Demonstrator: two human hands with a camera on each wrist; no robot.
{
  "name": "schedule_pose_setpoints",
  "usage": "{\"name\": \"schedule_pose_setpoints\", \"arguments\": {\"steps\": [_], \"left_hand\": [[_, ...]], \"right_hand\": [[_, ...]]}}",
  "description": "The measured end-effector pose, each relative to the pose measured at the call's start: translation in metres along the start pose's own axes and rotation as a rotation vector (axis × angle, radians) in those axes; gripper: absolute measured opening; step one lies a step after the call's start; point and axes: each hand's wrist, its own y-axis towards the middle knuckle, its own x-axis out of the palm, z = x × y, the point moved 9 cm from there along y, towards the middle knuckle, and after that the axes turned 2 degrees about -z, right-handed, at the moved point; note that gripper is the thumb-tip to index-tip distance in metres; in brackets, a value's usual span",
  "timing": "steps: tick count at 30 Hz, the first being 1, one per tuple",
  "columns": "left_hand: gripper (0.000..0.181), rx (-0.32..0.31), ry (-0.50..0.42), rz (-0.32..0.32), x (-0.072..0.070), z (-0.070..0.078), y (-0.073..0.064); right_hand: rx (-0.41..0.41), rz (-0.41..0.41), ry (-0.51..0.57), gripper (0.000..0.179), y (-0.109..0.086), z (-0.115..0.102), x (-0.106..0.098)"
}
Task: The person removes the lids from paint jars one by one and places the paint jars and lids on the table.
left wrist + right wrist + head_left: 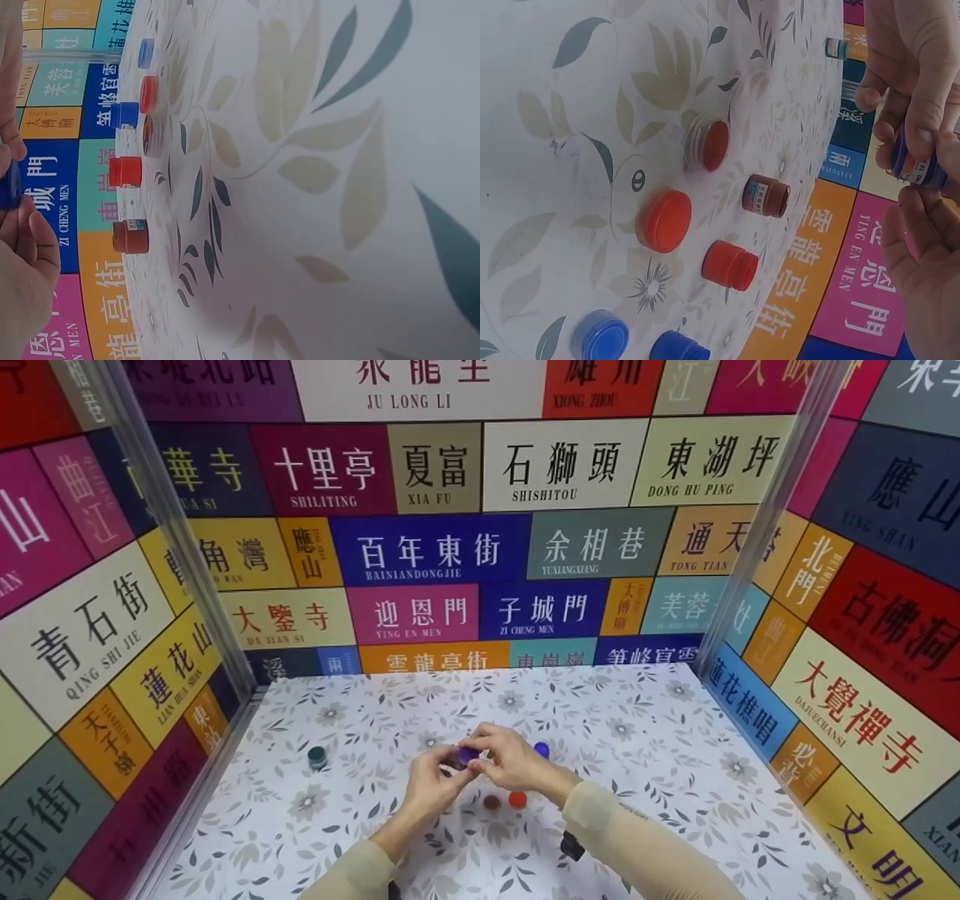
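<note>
While left hand (432, 781) and right hand (511, 757) both pinch the purple jar (469, 754), held above the surface (397, 705), an uneven grip or sudden twist could make it slip. Dropped, it'd likely knock the red jar (730, 265) or brown jar (765, 196) over; can't tell whether its lid is loose enough to spill.

A wide lane is offered between the green jar (318, 758) and the left hand (437, 781), while passage between the wrists (553, 784) is obstructed by the red lid (517, 799) and brown lid (491, 802).
</note>
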Motion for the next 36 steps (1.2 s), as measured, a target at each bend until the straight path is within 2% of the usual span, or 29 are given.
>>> {"name": "schedule_pose_setpoints", "arguments": {"steps": [2,5,9,12,17,22,27,31,36], "left_hand": [[0.019,0.001,0.001,0.011,-0.002,0.001,0.000],[0.019,-0.005,0.002,0.025,-0.003,0.002,0.000],[0.019,-0.018,0.004,0.045,-0.004,0.004,0.001],[0.019,-0.017,0.007,0.061,-0.005,0.005,0.002],[0.021,-0.029,0.014,0.070,-0.007,0.006,0.003],[0.018,-0.037,0.008,0.081,-0.009,0.007,0.004],[0.018,-0.034,0.030,0.088,-0.009,0.007,0.002],[0.018,0.008,0.062,0.097,-0.010,0.010,0.001],[0.016,0.046,0.059,0.104,-0.015,0.014,0.007]], "right_hand": [[0.012,0.025,0.008,0.039,0.001,0.000,-0.001],[0.032,0.109,0.017,0.040,0.001,0.002,-0.007],[0.064,0.243,0.014,0.033,0.000,0.005,-0.017],[0.105,0.288,0.011,0.033,-0.001,0.008,-0.020],[0.185,0.299,0.005,0.040,0.000,0.011,-0.021],[0.215,0.312,-0.006,0.037,0.001,0.011,-0.022],[0.211,0.311,-0.025,0.034,0.001,0.009,-0.020],[0.191,0.302,-0.020,0.030,0.002,0.007,-0.018],[0.154,0.267,0.008,0.024,0.009,0.004,-0.019]]}}
